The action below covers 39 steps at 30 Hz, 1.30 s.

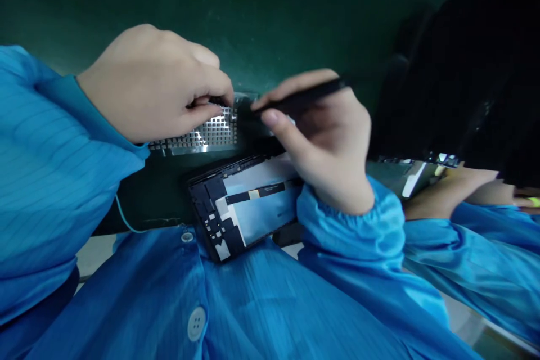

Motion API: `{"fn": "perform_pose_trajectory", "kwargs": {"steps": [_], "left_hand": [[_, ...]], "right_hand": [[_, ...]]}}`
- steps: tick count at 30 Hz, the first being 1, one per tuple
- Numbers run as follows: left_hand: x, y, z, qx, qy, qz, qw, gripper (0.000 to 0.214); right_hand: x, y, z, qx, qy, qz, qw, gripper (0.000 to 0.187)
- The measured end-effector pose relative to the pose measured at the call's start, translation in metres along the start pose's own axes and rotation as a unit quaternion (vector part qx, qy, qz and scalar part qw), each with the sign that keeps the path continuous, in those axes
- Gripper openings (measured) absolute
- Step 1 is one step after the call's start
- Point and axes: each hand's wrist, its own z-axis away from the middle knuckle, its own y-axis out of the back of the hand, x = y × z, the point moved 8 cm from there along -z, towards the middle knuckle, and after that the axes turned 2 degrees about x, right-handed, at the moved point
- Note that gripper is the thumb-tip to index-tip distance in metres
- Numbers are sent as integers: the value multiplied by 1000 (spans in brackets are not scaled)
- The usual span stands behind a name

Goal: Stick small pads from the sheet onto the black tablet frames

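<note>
My left hand [158,81] is closed, thumb and forefinger pinching at the upper part of a clear sheet [211,132] covered with rows of small grey square pads. Part of that sheet lies hidden beneath the hand. Held in my right hand [333,124] is a slim black pair of tweezers [307,95], blurred, pointing left toward the sheet's right end. Below both hands an opened phone or small tablet body [257,202] rests tilted at the table's near edge, its inner parts and a dark flex strip showing. My right wrist covers its far right end.
The dark green tabletop [202,5] stretches ahead. At the right, another person's arm [447,191] in a blue sleeve reaches in, close to a large black shape [459,79]. A thin light-blue cord [124,216] hangs by my left sleeve.
</note>
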Motion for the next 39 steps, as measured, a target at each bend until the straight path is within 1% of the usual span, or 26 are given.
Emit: {"fn": "perform_pose_trajectory", "kwargs": {"steps": [2,4,7,11,14,17,18,19,20,22,24,25,26,28,32,36,39], "left_hand": [[-2,0,0,1,5,13,1000,62],[-2,-1,0,-4,1,-10,1000,59],[1,-2,-2,-20,-10,-54,998,56],[3,0,-2,-21,-5,-49,999,55],[3,0,-2,-28,-7,-44,999,54],[4,0,-1,-30,-11,-43,999,52],[4,0,-1,-29,-11,-44,999,51],[4,0,0,-27,-10,-46,999,51],[3,0,0,-25,-9,-46,999,52],[2,0,1,-19,-7,-38,999,54],[0,0,2,-11,-6,-28,1000,58],[-1,1,3,-4,-6,-26,1000,60],[-1,2,3,3,-10,-24,1000,61],[-1,3,4,10,-15,-25,1000,63],[-1,5,4,20,-20,-19,999,62],[-2,5,4,21,-12,-9,1000,60],[-4,5,4,24,-4,-6,1000,65]], "right_hand": [[16,-5,-25,-47,-18,-32,998,29],[29,-11,-37,-69,-52,-61,994,37],[36,-13,-37,-61,-98,-97,989,42],[35,-13,-31,-49,-137,-128,981,45],[38,-14,-37,-69,-137,-127,980,46],[41,-12,-40,-89,-119,-138,979,50],[40,-8,-37,-80,-107,-151,979,48],[39,-2,-31,-56,-93,-165,980,43],[36,7,-22,-14,-79,-173,982,36],[30,29,7,116,-63,-154,979,20],[24,46,45,247,-63,-94,962,12],[21,49,62,289,-64,-66,953,12],[19,48,76,311,-63,-47,947,12],[17,41,89,316,-46,-36,947,13],[19,29,85,301,-4,-31,953,15],[23,27,82,286,-3,-23,958,16],[14,32,85,258,-3,16,966,20]]}}
